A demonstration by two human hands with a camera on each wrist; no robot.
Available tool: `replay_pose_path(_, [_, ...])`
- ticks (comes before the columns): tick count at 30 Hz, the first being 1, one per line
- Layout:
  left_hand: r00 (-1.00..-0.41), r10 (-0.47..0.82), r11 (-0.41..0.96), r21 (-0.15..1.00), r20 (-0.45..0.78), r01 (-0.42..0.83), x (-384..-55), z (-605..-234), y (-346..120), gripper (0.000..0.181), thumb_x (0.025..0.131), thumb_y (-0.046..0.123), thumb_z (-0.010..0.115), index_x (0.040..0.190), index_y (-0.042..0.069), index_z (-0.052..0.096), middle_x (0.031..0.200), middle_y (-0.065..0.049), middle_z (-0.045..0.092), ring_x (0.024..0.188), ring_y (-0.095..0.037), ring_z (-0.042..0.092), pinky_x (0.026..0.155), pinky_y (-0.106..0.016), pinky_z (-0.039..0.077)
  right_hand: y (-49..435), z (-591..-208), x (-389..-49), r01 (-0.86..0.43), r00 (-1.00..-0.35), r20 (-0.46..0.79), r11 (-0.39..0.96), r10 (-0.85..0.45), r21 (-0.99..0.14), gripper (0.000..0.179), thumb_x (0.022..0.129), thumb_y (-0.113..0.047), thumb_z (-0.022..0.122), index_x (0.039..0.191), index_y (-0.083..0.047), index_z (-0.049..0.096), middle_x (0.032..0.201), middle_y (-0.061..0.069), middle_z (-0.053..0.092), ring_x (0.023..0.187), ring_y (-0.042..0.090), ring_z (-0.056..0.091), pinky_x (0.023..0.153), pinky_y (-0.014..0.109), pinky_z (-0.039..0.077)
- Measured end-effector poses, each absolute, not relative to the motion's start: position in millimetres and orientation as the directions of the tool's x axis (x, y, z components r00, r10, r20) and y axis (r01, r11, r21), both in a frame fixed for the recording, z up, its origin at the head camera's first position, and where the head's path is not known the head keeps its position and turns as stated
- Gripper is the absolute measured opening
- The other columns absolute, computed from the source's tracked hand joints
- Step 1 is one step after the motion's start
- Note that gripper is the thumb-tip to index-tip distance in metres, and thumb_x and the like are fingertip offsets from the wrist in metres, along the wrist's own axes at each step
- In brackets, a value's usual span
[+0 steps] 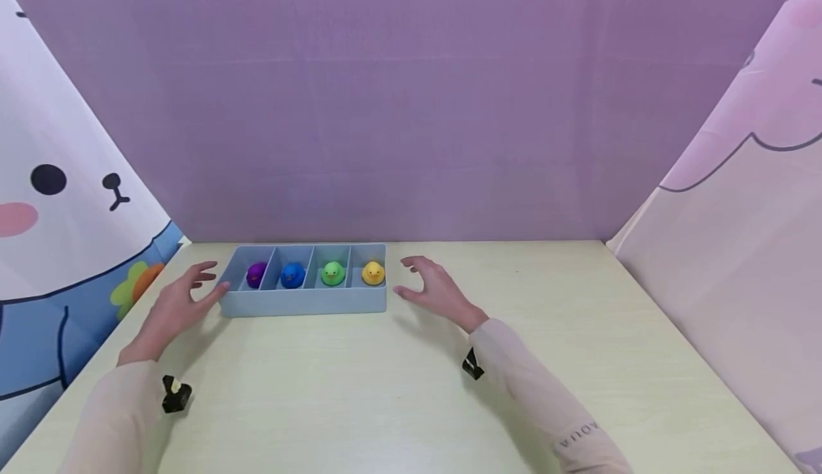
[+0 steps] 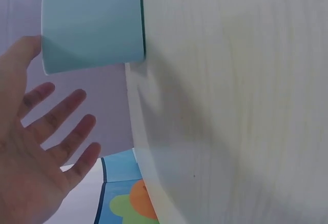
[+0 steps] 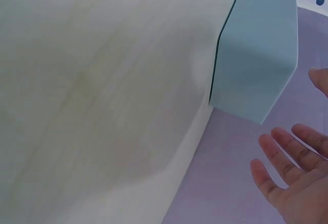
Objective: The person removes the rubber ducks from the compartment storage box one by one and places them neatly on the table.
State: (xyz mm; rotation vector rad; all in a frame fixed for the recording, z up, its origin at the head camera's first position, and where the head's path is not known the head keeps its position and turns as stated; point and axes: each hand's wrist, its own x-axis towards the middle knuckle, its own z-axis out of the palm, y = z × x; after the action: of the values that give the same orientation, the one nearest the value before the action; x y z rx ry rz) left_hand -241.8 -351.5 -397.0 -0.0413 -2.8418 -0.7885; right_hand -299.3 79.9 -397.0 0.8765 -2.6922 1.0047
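A light blue box (image 1: 302, 304) with a row of compartments stands on the table. Small toy ducks sit one to a compartment: purple (image 1: 256, 274) at the left, then blue (image 1: 292, 275), green (image 1: 332, 273) and yellow (image 1: 373, 273) at the right. My left hand (image 1: 182, 303) is at the box's left end, thumb tip right at its corner, the other fingers spread and loosely bent. Off the right end, a small gap away, my right hand (image 1: 439, 292) faces the box with relaxed fingers and holds nothing. In the left wrist view the thumb meets the box edge (image 2: 92, 26).
The pale wooden table (image 1: 359, 388) runs back to a purple cloth wall (image 1: 398, 103). Printed cartoon cloths hang at the left (image 1: 70, 138) and right (image 1: 745, 260). A small black device (image 1: 176, 394) is by the left cuff, another (image 1: 472, 365) by the right.
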Motion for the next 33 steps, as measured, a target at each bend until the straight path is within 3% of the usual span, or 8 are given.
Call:
replay_pose_path(11, [-0.989, 0.036, 0.816, 0.567, 0.143, 0.112, -244.1, -400.8, -355.9, 0.067, 0.093, 0.048, 0.042, 0.142, 0.005, 0.024, 0.130, -0.032, 0.042, 0.115, -0.050, 0.041, 0.089, -0.065, 0.038, 60.7, -402.5, -301.1, -0.537, -0.825, 0.265, 0.545, -0.500, -0.644, 0.053, 0.085, -0.025, 0.065, 0.128, 0.000, 0.046, 0.128, 0.017, 0.051, 0.113, 0.033, 0.051, 0.093, 0.045, 0.046])
replay_pose_path(17, [-0.991, 0.062, 0.796, 0.593, 0.117, 0.120, -244.4, -401.9, -356.3, 0.064, 0.095, 0.043, 0.042, 0.143, 0.005, 0.023, 0.131, -0.034, 0.040, 0.114, -0.051, 0.042, 0.089, -0.064, 0.039, 54.1, -404.0, -301.9, -0.515, -0.831, 0.242, 0.531, -0.500, -0.673, 0.058, 0.086, -0.030, 0.064, 0.130, 0.001, 0.043, 0.131, 0.019, 0.049, 0.114, 0.035, 0.051, 0.091, 0.046, 0.047])
replay_pose_path(33, [-0.989, 0.095, 0.781, 0.609, 0.109, 0.142, -245.1, -404.1, -359.8, 0.060, 0.096, 0.037, 0.042, 0.143, 0.005, 0.023, 0.133, -0.035, 0.036, 0.113, -0.051, 0.043, 0.090, -0.063, 0.038, 43.8, -409.0, -302.7, -0.516, -0.840, 0.246, 0.574, -0.483, -0.636, 0.055, 0.088, -0.037, 0.059, 0.130, -0.005, 0.045, 0.132, 0.010, 0.051, 0.112, 0.026, 0.054, 0.089, 0.037, 0.049])
